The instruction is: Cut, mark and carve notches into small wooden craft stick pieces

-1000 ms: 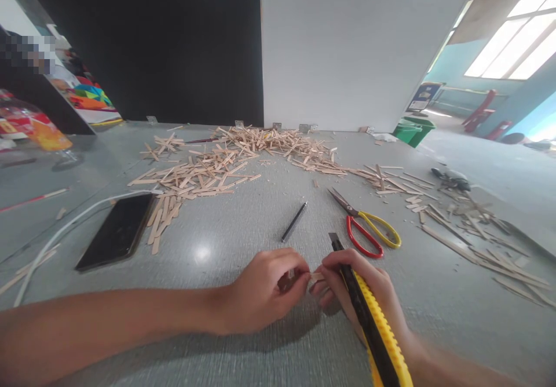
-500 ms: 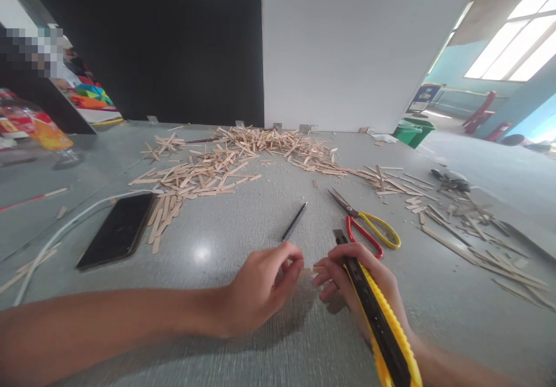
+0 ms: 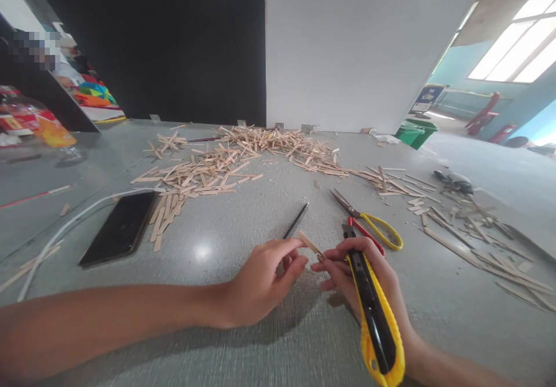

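Observation:
My right hand is closed around a yellow and black utility knife, its short blade pointing away from me. The thumb and fingertips of that hand also pinch a small flat wooden stick, which slants up to the left. Just left of it, my left hand has its thumb and index finger apart, with the index tip at or against the stick. A dark pen lies beyond the left hand. Scissors with one red and one yellow handle lie past the right hand, partly hidden by it.
Loose wooden sticks are heaped along the back. More strips lie at right near a dark object. A phone, white cable and bottle are at left. Black and white panels stand behind; a green bin is beyond.
The wooden stick has swung from level between the hands to slanting up and left, in the right fingertips. The left thumb and index have parted; the knife has turned more upright.

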A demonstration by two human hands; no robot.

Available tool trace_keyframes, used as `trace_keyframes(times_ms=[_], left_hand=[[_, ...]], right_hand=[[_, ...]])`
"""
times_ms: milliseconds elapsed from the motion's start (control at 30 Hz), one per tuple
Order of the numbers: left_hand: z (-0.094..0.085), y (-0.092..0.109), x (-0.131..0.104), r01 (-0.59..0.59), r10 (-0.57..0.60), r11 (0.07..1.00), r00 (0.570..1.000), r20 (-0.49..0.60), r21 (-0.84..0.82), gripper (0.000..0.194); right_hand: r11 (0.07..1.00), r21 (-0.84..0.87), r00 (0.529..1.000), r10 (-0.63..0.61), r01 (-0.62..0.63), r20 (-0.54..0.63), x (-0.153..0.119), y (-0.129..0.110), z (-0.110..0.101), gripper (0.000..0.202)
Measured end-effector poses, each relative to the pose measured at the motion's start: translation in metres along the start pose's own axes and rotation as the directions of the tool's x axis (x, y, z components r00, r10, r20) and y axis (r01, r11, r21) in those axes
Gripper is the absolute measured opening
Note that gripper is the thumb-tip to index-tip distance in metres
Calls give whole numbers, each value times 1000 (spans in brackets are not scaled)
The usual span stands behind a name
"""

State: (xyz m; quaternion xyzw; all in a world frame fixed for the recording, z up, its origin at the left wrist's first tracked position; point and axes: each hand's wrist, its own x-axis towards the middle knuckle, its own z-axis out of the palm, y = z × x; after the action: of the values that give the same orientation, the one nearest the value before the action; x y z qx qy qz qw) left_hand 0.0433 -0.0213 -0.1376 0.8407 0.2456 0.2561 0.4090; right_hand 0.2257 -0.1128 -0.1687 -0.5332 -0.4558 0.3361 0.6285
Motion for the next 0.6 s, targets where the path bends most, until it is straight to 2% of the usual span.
trace_keyframes(times_ms=[133,233,333,433,533,600], left_hand=[[0,-2,2,-29,39,986,998,56,-166,27],[1,-3,4,8,9,961,998,59,-276,28],[3,-3,6,100,-87,914,995,50,-394,32],[4,-6,6,200,-189,842,979,73,-502,30],[5,-11,5,234,-221,815,971,89,-530,31],[6,-13,5,249,-229,811,968,104,-529,36]], right_hand=[[991,-32,981,133,-129,140,-3,0,0,25],[989,-80,963,142,-126,230,-5,-1,1,22],[992,-78,978,112,-100,174,-3,-3,4,23],[990,-8,982,142,-142,127,-1,-6,3,29],[981,61,981,176,-182,84,-1,-10,-2,42],[979,46,979,197,-200,50,-2,-13,-6,44]])
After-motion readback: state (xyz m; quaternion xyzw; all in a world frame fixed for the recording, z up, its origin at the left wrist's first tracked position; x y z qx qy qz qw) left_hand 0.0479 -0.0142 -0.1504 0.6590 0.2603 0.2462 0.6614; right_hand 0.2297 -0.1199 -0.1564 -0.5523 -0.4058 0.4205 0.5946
